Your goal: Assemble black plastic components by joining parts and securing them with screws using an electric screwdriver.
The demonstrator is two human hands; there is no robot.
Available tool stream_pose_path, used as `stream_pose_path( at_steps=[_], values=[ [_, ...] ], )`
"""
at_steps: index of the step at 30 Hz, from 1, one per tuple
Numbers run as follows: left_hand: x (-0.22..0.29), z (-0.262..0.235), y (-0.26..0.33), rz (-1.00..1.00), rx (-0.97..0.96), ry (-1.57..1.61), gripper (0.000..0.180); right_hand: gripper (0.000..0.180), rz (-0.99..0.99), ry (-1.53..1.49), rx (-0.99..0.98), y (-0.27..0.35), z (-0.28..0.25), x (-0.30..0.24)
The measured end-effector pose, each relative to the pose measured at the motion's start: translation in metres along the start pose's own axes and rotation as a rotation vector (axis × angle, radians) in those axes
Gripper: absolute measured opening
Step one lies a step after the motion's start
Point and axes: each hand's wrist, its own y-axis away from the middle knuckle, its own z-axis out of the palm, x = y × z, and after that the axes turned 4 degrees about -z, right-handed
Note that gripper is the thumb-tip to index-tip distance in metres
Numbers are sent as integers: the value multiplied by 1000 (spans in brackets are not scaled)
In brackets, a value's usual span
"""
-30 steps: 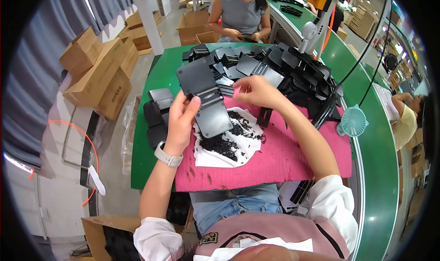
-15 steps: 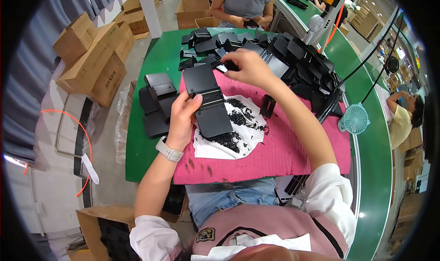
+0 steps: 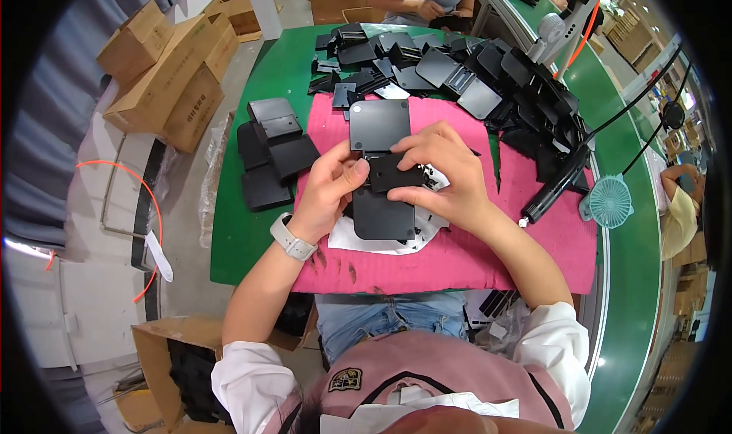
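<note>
In my left hand [image 3: 329, 186] is a long black plastic housing [image 3: 380, 125] with rounded ends, held above the pink mat. My right hand [image 3: 448, 176] is closed on a small black rectangular cover [image 3: 395, 172], which lies across the housing's middle section. My left thumb rests by the cover's left edge. Whether the cover is seated or only resting there I cannot tell. Beneath, mostly hidden by the housing, lies a white cloth [image 3: 347, 240] with small black pieces on it.
The pink mat [image 3: 488, 259] covers much of the green table [image 3: 236, 266]. Black plastic parts [image 3: 488, 68] are heaped along its far side. Several black housings [image 3: 271, 156] are stacked at left. A black electric screwdriver [image 3: 553, 190] and a light-blue fan [image 3: 608, 201] are at right. A co-worker [image 3: 427, 0] sits opposite.
My right hand has come back from the far parts pile to the housing, bringing the small cover onto its middle. My left hand has moved right and turned the housing more upright.
</note>
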Motion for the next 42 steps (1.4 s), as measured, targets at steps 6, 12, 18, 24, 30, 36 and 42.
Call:
stream_pose_path(
  at_steps=[6,12,18,24,30,36,42],
  values=[
    [0,5,4,-20,-45,6,43,36,88,-22,63,7,5,-4],
    [-4,-2,2,-4,-52,-43,43,32,-11,150,-21,4,4,-6],
    [3,13,1,63,-98,-224,39,26,113,106,27,14,-55,-14],
    [-9,30,-19,636,-148,-1256,24,31,421,75,47,85,-105,-38],
    [-28,54,-40,593,-280,-1490,19,28,352,221,-53,111,-80,-45],
    [-37,54,-46,544,-334,-1393,16,27,361,216,-101,112,-71,-34],
    [-27,47,-41,488,-87,-1197,8,31,444,265,125,102,-95,-33]
  ],
)
